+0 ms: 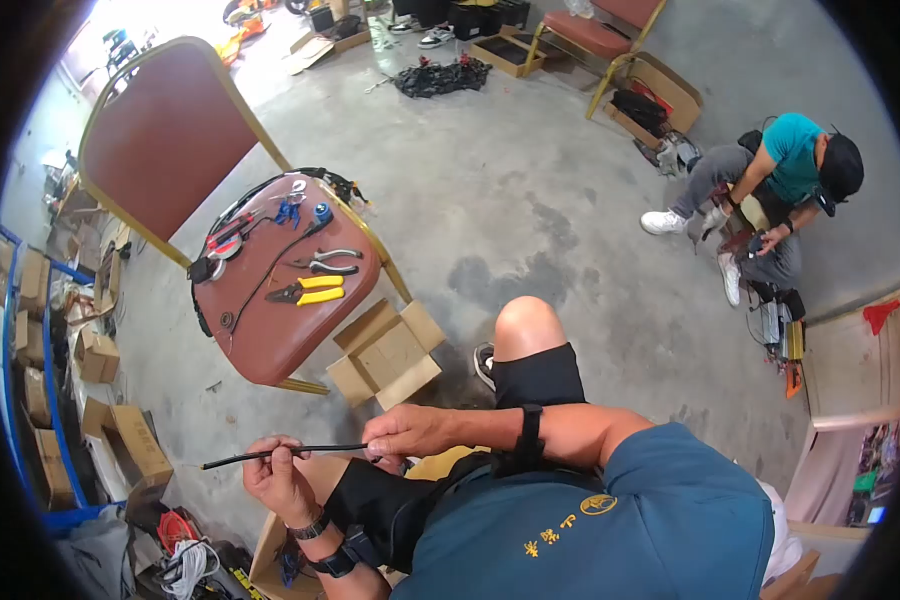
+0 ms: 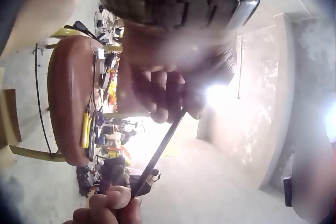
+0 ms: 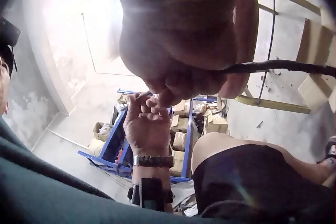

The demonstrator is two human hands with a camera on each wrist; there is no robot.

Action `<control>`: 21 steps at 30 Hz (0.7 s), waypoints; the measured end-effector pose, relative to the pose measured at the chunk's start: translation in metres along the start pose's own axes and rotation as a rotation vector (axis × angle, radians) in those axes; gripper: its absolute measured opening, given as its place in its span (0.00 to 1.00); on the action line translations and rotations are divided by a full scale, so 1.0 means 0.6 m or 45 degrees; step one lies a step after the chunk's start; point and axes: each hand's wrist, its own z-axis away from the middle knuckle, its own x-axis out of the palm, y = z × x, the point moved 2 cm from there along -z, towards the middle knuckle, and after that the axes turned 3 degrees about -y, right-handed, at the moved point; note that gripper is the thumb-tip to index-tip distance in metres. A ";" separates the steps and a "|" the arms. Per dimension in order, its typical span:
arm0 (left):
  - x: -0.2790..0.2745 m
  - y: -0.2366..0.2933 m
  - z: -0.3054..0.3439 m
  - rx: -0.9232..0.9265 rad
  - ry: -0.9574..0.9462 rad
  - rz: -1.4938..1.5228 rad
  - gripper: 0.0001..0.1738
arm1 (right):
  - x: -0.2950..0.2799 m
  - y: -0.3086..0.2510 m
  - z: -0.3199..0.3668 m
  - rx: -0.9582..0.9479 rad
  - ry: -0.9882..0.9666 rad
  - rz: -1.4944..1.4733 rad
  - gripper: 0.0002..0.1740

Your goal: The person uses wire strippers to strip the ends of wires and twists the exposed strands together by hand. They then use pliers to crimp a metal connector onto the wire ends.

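A thin black cable [image 1: 332, 448] stretches between both hands, above the lap. The left hand [image 1: 276, 488] pinches it between thumb and fingers, and one end sticks out past this hand to the left. Near the other side, the right hand [image 1: 406, 432] grips the cable with curled fingers. In the right wrist view, a black length [image 3: 278, 65] runs out from behind the right hand toward the right edge. The left wrist view shows the cable [image 2: 160, 150] slanting straight from one hand to the other.
A red chair [image 1: 270, 345] ahead bears yellow-handled wire strippers [image 1: 308, 291], grey-handled pliers [image 1: 327, 262] and a black cord with a blue connector [image 1: 321, 213]. An opened cardboard box [image 1: 388, 355] lies beside it. Blue shelving [image 1: 58, 430] stands left; another person [image 1: 792, 160] sits at right.
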 end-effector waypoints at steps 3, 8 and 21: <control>0.014 0.000 -0.007 0.047 0.096 -0.146 0.06 | -0.010 -0.004 0.000 -0.023 0.033 0.006 0.13; 0.015 -0.014 -0.005 -0.007 0.193 -0.122 0.11 | 0.008 -0.030 0.011 -0.051 0.120 0.163 0.13; 0.088 -0.024 0.040 -0.373 -0.181 0.033 0.11 | 0.012 -0.043 0.035 -0.057 0.224 0.121 0.14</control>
